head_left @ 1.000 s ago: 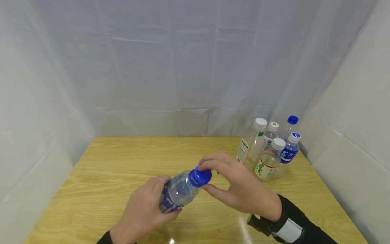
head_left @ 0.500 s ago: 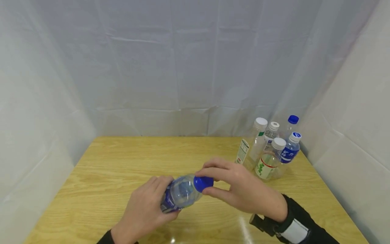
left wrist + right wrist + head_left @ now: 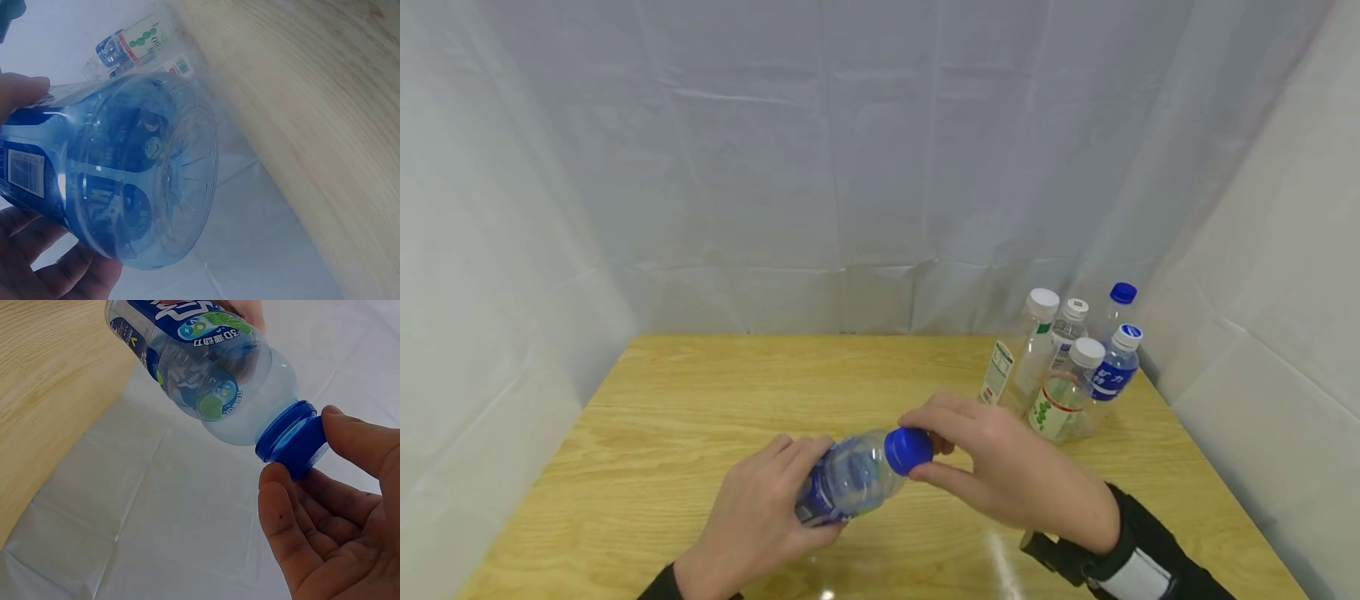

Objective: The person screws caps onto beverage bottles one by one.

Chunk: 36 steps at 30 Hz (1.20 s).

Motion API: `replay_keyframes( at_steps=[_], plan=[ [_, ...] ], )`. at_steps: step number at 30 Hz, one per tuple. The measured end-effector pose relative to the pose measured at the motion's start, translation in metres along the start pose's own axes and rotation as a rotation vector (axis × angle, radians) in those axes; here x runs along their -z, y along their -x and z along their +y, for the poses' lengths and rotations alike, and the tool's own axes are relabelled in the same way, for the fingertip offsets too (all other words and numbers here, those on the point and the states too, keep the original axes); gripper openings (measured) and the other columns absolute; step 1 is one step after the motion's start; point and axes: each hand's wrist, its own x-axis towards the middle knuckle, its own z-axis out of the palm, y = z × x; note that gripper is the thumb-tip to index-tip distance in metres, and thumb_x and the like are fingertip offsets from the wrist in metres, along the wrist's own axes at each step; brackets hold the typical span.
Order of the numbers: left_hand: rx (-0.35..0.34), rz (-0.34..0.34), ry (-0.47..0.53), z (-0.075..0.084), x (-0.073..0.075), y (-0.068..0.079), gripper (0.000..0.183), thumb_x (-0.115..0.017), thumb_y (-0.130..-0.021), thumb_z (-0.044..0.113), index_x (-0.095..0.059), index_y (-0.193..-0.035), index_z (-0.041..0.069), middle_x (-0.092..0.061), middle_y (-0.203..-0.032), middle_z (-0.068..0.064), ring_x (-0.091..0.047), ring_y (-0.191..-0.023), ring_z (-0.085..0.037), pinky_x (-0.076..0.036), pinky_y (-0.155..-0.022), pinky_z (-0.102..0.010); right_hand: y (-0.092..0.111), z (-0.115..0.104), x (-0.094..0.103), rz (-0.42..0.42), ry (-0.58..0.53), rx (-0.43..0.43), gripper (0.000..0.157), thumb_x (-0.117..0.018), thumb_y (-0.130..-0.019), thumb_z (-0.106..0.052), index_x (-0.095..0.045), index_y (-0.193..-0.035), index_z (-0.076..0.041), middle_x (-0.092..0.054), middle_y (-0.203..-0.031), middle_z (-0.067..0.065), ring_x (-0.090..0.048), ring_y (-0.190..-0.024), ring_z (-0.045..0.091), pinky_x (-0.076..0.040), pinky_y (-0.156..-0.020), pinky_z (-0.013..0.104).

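A clear plastic drink bottle (image 3: 859, 473) with a blue label is tilted over the table, its neck toward the right. My left hand (image 3: 756, 504) grips it around the label, thumb on one side and fingers on the other. The bottle's ridged base (image 3: 187, 175) faces outward in the left wrist view. With thumb and fingertips, my right hand (image 3: 1003, 458) pinches the blue cap (image 3: 908, 451) at the neck. In the right wrist view a blue ring (image 3: 281, 428) sits beside the cap, with a narrow pale band between them.
Several capped bottles stand grouped at the table's back right, among them a green-labelled bottle (image 3: 1052, 407) and a blue-labelled bottle (image 3: 1112, 372). White sheeting (image 3: 820, 167) surrounds the wooden table (image 3: 700, 392) at the back and sides.
The bottle has shifted slightly right and its neck end has dipped. My right hand has moved a little right and down, keeping its fingers at the cap.
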Motion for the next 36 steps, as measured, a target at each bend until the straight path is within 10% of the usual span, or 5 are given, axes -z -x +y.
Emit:
replay_keyframes(
  at_steps=[11, 26, 36],
  plan=[
    [0.026, -0.113, 0.125, 0.003, 0.004, -0.002, 0.084, -0.097, -0.052, 0.051, -0.067, -0.124, 0.02, -0.073, -0.099, 0.011, -0.057, -0.081, 0.001, -0.05, -0.064, -0.016, 0.005, -0.003, 0.004, -0.039, 0.138, 0.133, 0.046, -0.082, -0.09, -0.015, -0.067, -0.133, -0.011, -0.072, -0.122, 0.002, -0.072, -0.107, 0.011, -0.061, -0.091, 0.02],
    [0.056, -0.283, 0.316, 0.003, 0.008, -0.001, 0.082, -0.093, -0.064, 0.055, -0.065, -0.132, 0.019, -0.07, -0.102, 0.014, -0.057, -0.083, 0.005, -0.051, -0.066, -0.015, 0.009, -0.001, 0.005, -0.101, 0.049, 0.219, 0.048, -0.082, -0.087, -0.001, -0.067, -0.13, -0.018, -0.068, -0.134, -0.004, -0.064, -0.122, 0.009, -0.056, -0.104, 0.021],
    [0.057, -0.258, 0.211, 0.01, 0.01, -0.006, 0.085, -0.096, -0.056, 0.049, -0.066, -0.13, 0.022, -0.07, -0.102, 0.014, -0.057, -0.084, 0.002, -0.051, -0.067, -0.016, 0.012, 0.001, 0.004, -0.068, 0.151, 0.127, 0.04, -0.077, -0.096, -0.036, -0.064, -0.125, -0.013, -0.07, -0.111, -0.003, -0.065, -0.093, 0.003, -0.056, -0.078, 0.01]
  ],
)
